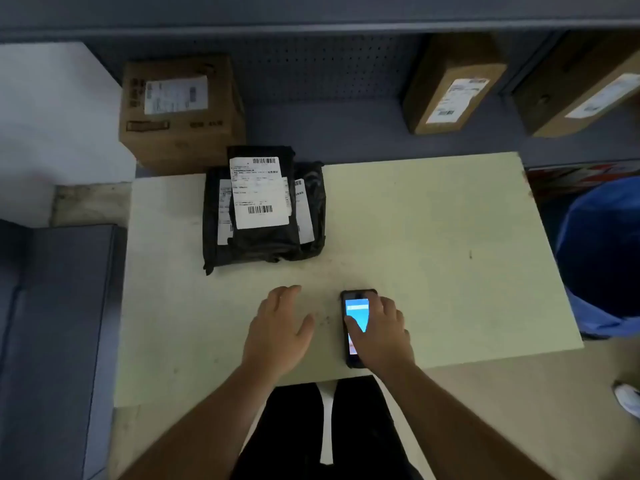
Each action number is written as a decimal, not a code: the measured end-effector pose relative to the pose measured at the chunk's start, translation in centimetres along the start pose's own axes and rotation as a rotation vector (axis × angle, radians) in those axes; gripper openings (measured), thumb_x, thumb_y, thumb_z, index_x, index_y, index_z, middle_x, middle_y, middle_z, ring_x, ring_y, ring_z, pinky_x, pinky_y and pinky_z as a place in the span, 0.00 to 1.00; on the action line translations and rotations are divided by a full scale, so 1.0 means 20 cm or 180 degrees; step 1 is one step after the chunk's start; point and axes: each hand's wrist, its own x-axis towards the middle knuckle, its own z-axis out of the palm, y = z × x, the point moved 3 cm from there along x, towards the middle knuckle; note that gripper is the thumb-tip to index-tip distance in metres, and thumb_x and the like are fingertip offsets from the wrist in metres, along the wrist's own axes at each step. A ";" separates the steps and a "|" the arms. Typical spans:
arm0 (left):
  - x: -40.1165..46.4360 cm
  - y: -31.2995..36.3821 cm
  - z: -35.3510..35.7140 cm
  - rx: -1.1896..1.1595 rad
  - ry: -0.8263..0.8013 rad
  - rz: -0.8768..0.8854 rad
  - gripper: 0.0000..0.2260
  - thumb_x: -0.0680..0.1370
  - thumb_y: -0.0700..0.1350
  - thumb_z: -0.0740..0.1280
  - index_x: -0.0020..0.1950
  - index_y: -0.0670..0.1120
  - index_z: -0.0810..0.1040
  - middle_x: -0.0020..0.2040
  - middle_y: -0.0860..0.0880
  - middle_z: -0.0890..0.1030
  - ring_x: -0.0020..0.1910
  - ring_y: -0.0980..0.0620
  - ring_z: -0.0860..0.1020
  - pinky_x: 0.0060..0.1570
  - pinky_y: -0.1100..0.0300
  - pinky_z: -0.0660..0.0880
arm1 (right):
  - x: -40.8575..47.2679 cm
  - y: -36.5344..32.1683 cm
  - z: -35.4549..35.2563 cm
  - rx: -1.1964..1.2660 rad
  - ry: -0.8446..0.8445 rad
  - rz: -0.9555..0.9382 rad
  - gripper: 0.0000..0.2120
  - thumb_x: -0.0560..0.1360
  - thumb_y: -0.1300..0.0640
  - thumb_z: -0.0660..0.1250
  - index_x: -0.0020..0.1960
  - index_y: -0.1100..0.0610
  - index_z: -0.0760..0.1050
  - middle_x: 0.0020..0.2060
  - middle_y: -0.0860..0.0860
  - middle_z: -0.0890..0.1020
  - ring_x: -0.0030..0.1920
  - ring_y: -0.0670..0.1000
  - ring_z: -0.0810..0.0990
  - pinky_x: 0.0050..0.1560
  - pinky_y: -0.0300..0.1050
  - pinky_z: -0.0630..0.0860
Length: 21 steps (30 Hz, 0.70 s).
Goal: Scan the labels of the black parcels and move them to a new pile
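You are looking down at a pale desk (pixel 433 237). Your left hand (pixel 280 327) lies open and flat on it, fingers spread, gripping nothing. Your right hand (pixel 381 332) rests on a dark handheld scanner (pixel 356 327) with a lit blue screen, which lies near the desk's front edge; your fingers curl over it, but you cannot tell whether they grip it or only touch the screen.

The black parcels (pixel 263 216) sit in one overlapping stack at the far left of the desk, well apart from both hands. The top parcel's white label (pixel 259 194) faces up, with two barcodes.

Risks: the label edges of lower parcels peek out beside the top one, so the scanner may read the wrong barcode. The soft bags could slide together when you lift one. No new pile exists yet.

Counts: at least three black parcels, exact number hidden by overlap; one scanner; three cardboard boxes (pixel 180 109) on the shelf beyond; two hands.
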 end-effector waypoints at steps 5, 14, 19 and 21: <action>-0.04 -0.08 0.10 0.0151 -0.0242 0.0006 0.28 0.79 0.59 0.62 0.78 0.52 0.66 0.75 0.50 0.70 0.71 0.49 0.72 0.65 0.50 0.76 | 0.01 0.09 0.07 -0.0062 -0.0120 0.0374 0.34 0.83 0.41 0.64 0.84 0.53 0.59 0.78 0.52 0.67 0.75 0.58 0.69 0.71 0.59 0.72; -0.04 -0.14 0.18 0.0209 -0.0398 0.0033 0.28 0.79 0.58 0.63 0.78 0.53 0.65 0.75 0.51 0.69 0.71 0.49 0.72 0.65 0.50 0.75 | 0.02 0.12 0.18 -0.0046 -0.0044 0.0723 0.39 0.78 0.36 0.70 0.80 0.55 0.61 0.74 0.54 0.71 0.72 0.58 0.71 0.67 0.58 0.75; -0.03 -0.17 0.19 0.0190 -0.0452 -0.0011 0.29 0.77 0.58 0.64 0.78 0.53 0.66 0.74 0.51 0.69 0.71 0.47 0.72 0.65 0.47 0.75 | 0.04 0.11 0.20 -0.0018 0.0047 0.0873 0.40 0.74 0.36 0.74 0.76 0.56 0.64 0.68 0.53 0.72 0.68 0.57 0.73 0.62 0.57 0.76; -0.03 -0.19 0.19 0.0157 -0.0466 -0.0021 0.30 0.77 0.58 0.64 0.78 0.53 0.66 0.74 0.52 0.69 0.71 0.48 0.71 0.65 0.47 0.75 | 0.05 0.10 0.21 -0.0012 0.0023 0.0958 0.42 0.72 0.36 0.76 0.76 0.55 0.63 0.68 0.52 0.71 0.68 0.57 0.73 0.62 0.57 0.77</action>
